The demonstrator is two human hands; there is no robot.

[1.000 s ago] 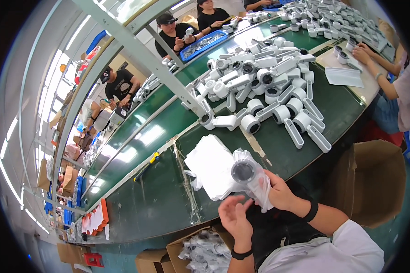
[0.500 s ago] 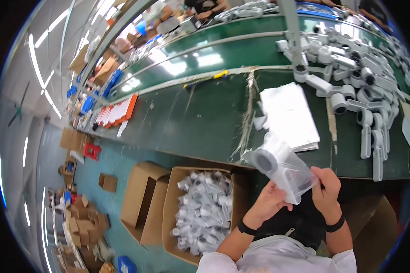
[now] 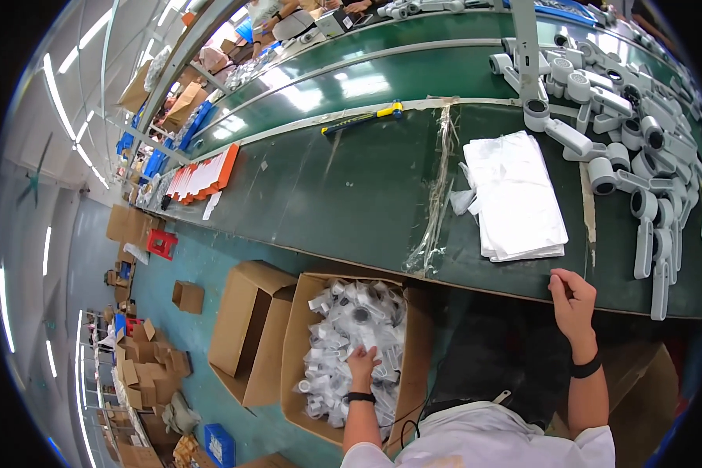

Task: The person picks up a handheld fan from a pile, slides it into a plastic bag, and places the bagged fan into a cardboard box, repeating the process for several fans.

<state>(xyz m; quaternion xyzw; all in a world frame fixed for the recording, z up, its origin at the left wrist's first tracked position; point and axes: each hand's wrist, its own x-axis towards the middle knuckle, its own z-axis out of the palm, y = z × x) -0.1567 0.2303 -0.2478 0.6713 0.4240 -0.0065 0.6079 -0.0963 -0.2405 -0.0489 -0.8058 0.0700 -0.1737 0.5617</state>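
the left hand [image 3: 363, 365] is over bagged grey-white devices [image 3: 342, 335] in the cardboard box [image 3: 415, 343]; i cannot tell whether it grips one. the right hand [image 3: 575, 300], loosely curled, holding nothing visible, is by the table [image 3: 351, 203] edge, near stacked white bags [image 3: 519, 199]. lettering on the yellow-and-dark tool [image 3: 363, 118] is too small to read.

"What lies along the green workbench [image 3: 327, 187]?"
"A dark, hammer-like tool [image 3: 363, 118] with a yellow head, near the back edge; farther left, a row of orange and white pieces [image 3: 204, 176]."
"And on the floor [image 3: 161, 341]?"
"A red stool [image 3: 162, 243], a small open cardboard box [image 3: 188, 297] and, nearer, a blue bin [image 3: 219, 445]."
"Above?"
"Bright strip lights [image 3: 60, 94], at upper left."
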